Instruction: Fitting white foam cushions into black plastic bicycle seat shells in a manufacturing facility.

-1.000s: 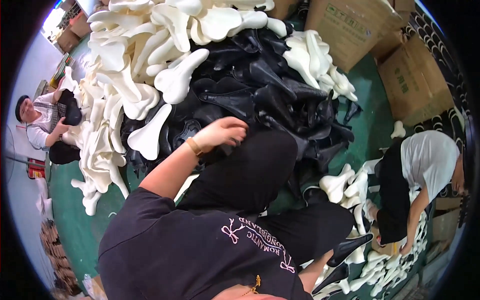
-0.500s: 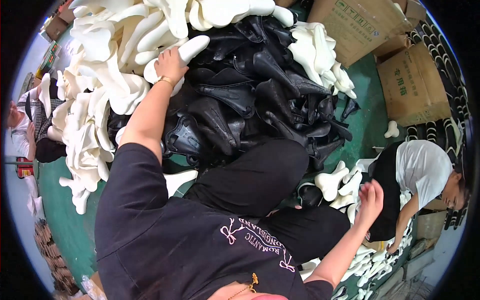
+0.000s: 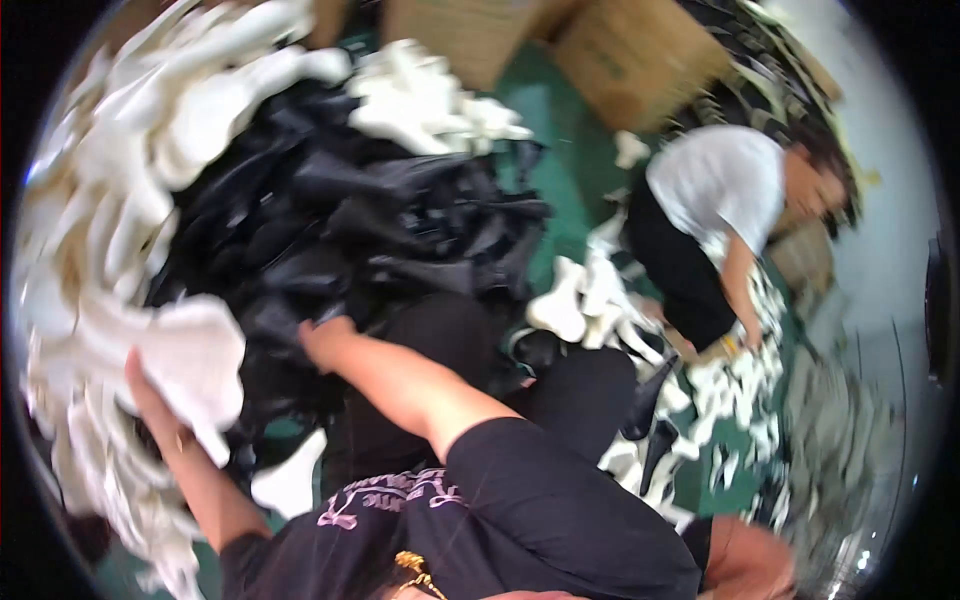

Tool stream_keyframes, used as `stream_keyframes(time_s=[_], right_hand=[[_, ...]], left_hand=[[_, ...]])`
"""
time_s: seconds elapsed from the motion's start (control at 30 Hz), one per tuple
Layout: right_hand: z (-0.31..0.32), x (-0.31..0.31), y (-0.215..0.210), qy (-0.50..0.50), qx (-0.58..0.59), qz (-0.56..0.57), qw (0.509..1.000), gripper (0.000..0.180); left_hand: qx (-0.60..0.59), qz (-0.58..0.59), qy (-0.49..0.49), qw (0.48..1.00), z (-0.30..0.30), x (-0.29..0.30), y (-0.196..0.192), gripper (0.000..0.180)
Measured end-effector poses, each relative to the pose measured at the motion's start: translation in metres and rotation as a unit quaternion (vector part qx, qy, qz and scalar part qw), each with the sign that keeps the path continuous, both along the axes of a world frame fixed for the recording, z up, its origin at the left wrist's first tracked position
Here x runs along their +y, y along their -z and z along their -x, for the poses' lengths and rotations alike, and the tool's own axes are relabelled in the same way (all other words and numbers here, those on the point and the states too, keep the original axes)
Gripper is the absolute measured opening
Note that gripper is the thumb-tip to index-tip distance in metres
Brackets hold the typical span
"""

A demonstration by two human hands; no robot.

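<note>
We see our left hand (image 3: 150, 385) w/ fingers clamped on 1 white saddle-shaped piece (image 3: 195, 365), by the white heap (image 3: 110, 200). Right hand (image 3: 325, 338) rests on the black pile (image 3: 380, 220); finger spread can't tell. 2 cardboard boxes (image 3: 640, 60), 1 co-worker (image 3: 730, 200) on green floor (image 3: 570, 180).

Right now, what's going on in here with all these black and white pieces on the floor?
A person sits at a big heap of moulded pieces. Their left hand holds a white piece at the edge of the white pile; their right hand reaches into the black pile. Another person in a white shirt crouches nearby over scattered white pieces. The picture is blurred.
</note>
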State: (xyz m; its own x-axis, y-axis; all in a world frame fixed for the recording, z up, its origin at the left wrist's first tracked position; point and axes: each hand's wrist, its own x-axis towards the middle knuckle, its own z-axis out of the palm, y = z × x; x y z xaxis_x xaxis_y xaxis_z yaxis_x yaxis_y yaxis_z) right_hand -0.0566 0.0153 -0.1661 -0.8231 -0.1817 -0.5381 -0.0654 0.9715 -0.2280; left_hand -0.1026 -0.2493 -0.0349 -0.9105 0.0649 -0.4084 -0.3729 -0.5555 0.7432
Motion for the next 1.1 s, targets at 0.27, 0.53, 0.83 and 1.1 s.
stream_keyframes(time_s=[0.27,0.53,0.83,1.1], right_hand=[[-0.005,0.069,-0.121,0.202,0.115,0.326,0.916,0.041],[-0.075,0.147,-0.199,0.395,0.089,0.654,0.638,0.028],[-0.153,0.166,-0.254,0.186,0.465,0.474,0.724,0.045],[-0.202,0.156,-0.243,0.255,0.625,0.304,0.672,0.037]], left_hand=[[0.272,0.231,0.255,0.899,-0.047,0.038,0.017,0.069],[0.571,0.592,0.244,0.513,-0.083,0.137,-0.045,0.045],[0.69,0.502,0.086,0.514,-0.079,0.183,-0.126,0.054],[0.535,0.248,0.299,0.75,-0.115,0.241,-0.138,0.066]])
